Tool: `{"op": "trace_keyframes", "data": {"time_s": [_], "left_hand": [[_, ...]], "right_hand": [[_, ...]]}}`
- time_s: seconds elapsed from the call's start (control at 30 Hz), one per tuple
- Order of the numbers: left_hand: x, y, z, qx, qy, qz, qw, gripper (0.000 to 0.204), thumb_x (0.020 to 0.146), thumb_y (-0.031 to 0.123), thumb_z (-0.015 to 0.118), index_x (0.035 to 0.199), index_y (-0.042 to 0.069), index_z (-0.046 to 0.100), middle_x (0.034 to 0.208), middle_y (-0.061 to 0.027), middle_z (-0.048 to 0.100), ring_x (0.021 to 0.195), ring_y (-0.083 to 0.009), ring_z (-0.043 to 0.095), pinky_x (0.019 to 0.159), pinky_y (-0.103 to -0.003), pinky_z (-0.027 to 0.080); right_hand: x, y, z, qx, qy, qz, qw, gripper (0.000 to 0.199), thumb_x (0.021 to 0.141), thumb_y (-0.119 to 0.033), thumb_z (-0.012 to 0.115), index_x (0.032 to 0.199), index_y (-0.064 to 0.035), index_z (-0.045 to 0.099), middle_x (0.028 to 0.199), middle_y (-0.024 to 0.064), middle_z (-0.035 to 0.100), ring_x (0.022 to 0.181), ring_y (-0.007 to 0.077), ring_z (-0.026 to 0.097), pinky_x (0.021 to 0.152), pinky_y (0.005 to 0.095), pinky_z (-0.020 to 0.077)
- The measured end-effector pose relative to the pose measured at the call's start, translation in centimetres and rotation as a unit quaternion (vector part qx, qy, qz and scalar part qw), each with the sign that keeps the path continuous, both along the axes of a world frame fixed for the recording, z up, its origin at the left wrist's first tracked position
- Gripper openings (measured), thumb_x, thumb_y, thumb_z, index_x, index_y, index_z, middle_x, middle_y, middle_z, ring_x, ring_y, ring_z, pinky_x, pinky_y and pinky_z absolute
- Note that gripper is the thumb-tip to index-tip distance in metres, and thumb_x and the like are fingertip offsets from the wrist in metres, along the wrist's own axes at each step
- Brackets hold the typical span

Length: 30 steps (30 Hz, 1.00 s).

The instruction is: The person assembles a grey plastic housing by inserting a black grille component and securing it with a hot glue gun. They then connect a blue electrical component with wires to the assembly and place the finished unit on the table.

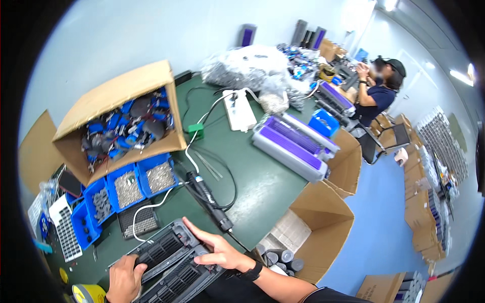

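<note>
At the near edge of the green surface (262,182) lies a dark grey housing (169,262) with two ribbed grilles, long side running from lower left to upper right. Just beside it, on the far right, lies a black electric screwdriver (209,199) with its cable looping behind; a white cord crosses toward a black mesh tray (139,221). To the right, an open carton (318,230) holds grey cylinders. A yellow tape roll (83,294) sits at the lower left.

The left hand (125,278) grips the near left end of the housing, its fingers curled over the edge. The right hand (217,250) lies flat on top of the housing's right part, its fingers spread and pressing down; the wrist wears a black band.

The housing looks like matte plastic, with slotted vents and a raised corner at the far end.

Farther left stand blue bins (136,187) with screws and small parts, then a tipped carton (121,116) full of blue and black parts. Farther still are purple-and-grey units (293,144), a white power strip (240,108), plastic bags (252,68), and another person (381,86) seated at the far end.
</note>
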State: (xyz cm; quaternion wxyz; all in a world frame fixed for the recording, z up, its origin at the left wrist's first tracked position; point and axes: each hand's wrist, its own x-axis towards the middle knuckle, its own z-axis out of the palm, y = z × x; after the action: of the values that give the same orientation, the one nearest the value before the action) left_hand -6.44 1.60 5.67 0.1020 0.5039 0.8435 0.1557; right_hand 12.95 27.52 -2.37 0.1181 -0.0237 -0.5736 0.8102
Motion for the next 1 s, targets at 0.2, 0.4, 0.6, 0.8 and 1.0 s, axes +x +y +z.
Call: {"op": "trace_keyframes", "data": {"time_s": [0.2,0.4,0.6,0.8,1.0], "left_hand": [[4.7,-2.4,5.6,0.039,0.091,-0.045,0.994,0.038,0.1,0.01,0.069,0.135,-0.003,0.063,0.129,-0.0285,0.066,0.118,-0.0486,0.061,0.103,-0.052,0.049],[9.4,-4.9,3.9,0.043,0.075,-0.012,0.996,0.031,0.101,0.014,0.07,0.128,-0.001,0.066,0.114,-0.0229,0.068,0.108,-0.0425,0.063,0.096,-0.048,0.051],[9.4,-3.8,3.1,0.025,0.102,0.02,0.994,0.032,0.102,0.019,0.068,0.126,-0.003,0.068,0.111,-0.0225,0.069,0.104,-0.0416,0.063,0.095,-0.049,0.049],[8.8,-4.1,2.6,0.0,0.101,0.011,0.995,0.036,0.103,0.025,0.067,0.124,-0.004,0.069,0.105,-0.0229,0.07,0.1,-0.0423,0.064,0.091,-0.049,0.05],[8.9,-3.8,2.8,-0.008,0.111,-0.012,0.994,0.036,0.102,0.024,0.068,0.123,-0.005,0.068,0.108,-0.0242,0.068,0.102,-0.0437,0.063,0.092,-0.049,0.05]], "right_hand": [[0.3,-0.1,-1.4,0.011,-0.012,-0.008,1.0,0.096,0.088,-0.003,0.066,0.17,-0.0005,0.016,0.176,0.0113,0.024,0.158,0.0184,0.029,0.128,0.0316,0.0205],[-0.2,-0.8,-1.5,0.052,0.009,-0.031,0.998,0.096,0.088,-0.007,0.067,0.169,0.0009,0.018,0.176,0.0131,0.025,0.16,0.0206,0.026,0.13,0.0333,0.0167],[0.2,-0.8,-1.4,0.016,-0.019,-0.022,0.999,0.093,0.089,-0.009,0.065,0.169,0.0014,0.019,0.175,0.0133,0.026,0.159,0.0199,0.027,0.128,0.0325,0.0178],[0.0,-0.8,-2.4,0.038,0.013,-0.032,0.999,0.093,0.089,-0.01,0.065,0.169,0.0013,0.019,0.176,0.0137,0.025,0.16,0.0216,0.026,0.129,0.0335,0.0169],[0.2,-0.7,-2.2,0.045,-0.003,-0.032,0.998,0.093,0.088,-0.009,0.066,0.169,-0.0004,0.02,0.176,0.0128,0.026,0.16,0.022,0.027,0.13,0.0338,0.0168]]}}
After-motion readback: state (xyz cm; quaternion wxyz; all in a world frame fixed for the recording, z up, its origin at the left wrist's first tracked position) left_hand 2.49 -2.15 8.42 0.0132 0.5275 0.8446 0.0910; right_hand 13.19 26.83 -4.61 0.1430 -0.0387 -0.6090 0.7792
